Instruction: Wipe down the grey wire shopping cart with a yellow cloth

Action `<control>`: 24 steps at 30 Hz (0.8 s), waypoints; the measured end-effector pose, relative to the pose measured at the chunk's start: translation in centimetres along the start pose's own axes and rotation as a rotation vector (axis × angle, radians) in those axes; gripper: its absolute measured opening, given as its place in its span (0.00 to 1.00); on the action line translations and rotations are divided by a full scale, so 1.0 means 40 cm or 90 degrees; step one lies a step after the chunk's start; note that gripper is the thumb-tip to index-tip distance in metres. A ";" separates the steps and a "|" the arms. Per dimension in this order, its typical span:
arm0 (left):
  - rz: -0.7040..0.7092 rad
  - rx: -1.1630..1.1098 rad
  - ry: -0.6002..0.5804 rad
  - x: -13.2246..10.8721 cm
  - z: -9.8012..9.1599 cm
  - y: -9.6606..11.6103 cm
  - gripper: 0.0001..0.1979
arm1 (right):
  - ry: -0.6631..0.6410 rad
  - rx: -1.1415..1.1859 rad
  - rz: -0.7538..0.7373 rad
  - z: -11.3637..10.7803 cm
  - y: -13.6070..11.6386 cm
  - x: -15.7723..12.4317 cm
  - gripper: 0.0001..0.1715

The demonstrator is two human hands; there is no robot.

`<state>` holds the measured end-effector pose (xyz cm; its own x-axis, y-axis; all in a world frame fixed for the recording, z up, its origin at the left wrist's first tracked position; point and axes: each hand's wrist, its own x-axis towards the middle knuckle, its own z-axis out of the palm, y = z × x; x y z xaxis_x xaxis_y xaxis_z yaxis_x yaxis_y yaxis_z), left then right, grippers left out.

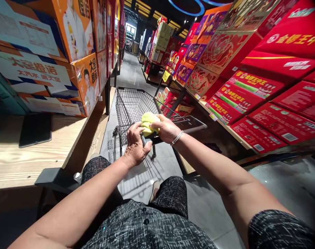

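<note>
A yellow cloth [148,123] is bunched up over the grey handle of a black wire shopping cart [124,112]. My right hand [168,128] grips the cloth from the right, its fingers pressed into the folds. From the left, my left hand [137,142] closes round the grey end of the handle [145,140], thumb toward me and fingertips against the cloth. The cloth and my hands hide part of the handle. The cart's basket [139,103] points away from me down the aisle.
Orange drink cartons [84,81] and a black tablet-like slab [36,129] sit on the wooden shelf [19,162] at left. Red boxes [281,114] are stacked on the right shelf. A dark shelf bracket [52,176] juts out near my left leg. Grey floor [130,69] runs ahead.
</note>
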<state>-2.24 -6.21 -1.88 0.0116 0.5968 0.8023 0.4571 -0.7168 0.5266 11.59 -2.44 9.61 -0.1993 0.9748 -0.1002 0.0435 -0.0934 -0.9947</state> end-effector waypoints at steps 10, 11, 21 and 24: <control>0.009 0.058 0.038 0.004 -0.044 -0.051 0.39 | -0.182 -0.817 -0.516 -0.032 -0.018 -0.115 0.30; 0.018 0.070 0.032 0.009 -0.054 -0.056 0.38 | -0.162 -0.875 -0.518 -0.052 -0.009 -0.121 0.31; -0.030 0.051 -0.095 0.073 -0.150 -0.094 0.17 | 0.327 -1.014 -0.150 -0.477 0.076 -0.114 0.32; -0.016 0.015 -0.097 0.090 -0.150 -0.110 0.17 | 0.495 -0.949 -0.093 -0.495 0.123 -0.107 0.33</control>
<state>-9.53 -3.08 0.36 0.1344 0.6631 0.7364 0.4792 -0.6939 0.5374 32.02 -3.05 5.62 0.1909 0.8613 0.4709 0.9810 -0.1844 -0.0605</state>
